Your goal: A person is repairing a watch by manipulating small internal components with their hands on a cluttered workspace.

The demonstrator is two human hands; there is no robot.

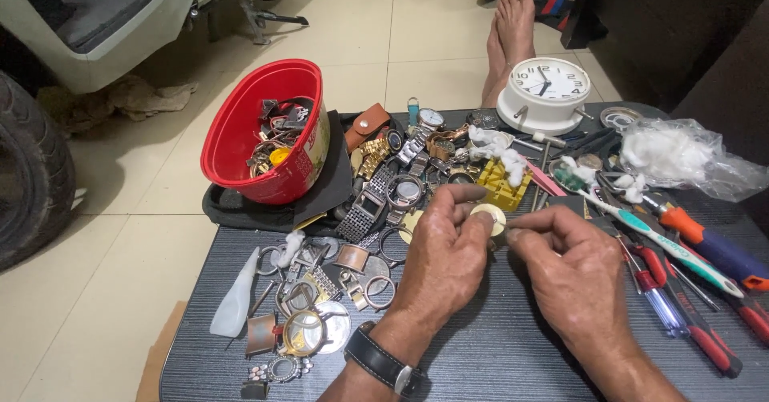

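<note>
While both hands meet over the dark table [497, 346], they hold one small round gold disc [489, 215] between them. The left hand [444, 262] pinches the disc with its thumb and fingers. A black watch strap sits on that wrist. The right hand [573, 270] touches the right edge of the disc with its pinched fingertips. If it holds a tiny tool there, it is too small to tell.

Everything else lies around the disc. Just behind it sits a yellow plastic block [498, 184] with bits of white cotton on it. Behind and to the left of the disc is a pile of watches and metal watch bands [392, 174]. Farther left stands a red bucket [268, 134], tipped a little and full of small metal bits. Far behind the disc, a bit to the right, stands a white round clock [549, 90], and two bare feet [509, 30] rest on the floor past it. To the right of the disc lies a white and green toothbrush [657, 238]. Near it lie screwdrivers with red handles [689, 322] and one orange and blue tool [713, 246]. A clear bag of white cotton [681, 158] sits far right of the disc. To the left and nearer than the disc lie round watch cases and rings [308, 322].
</note>
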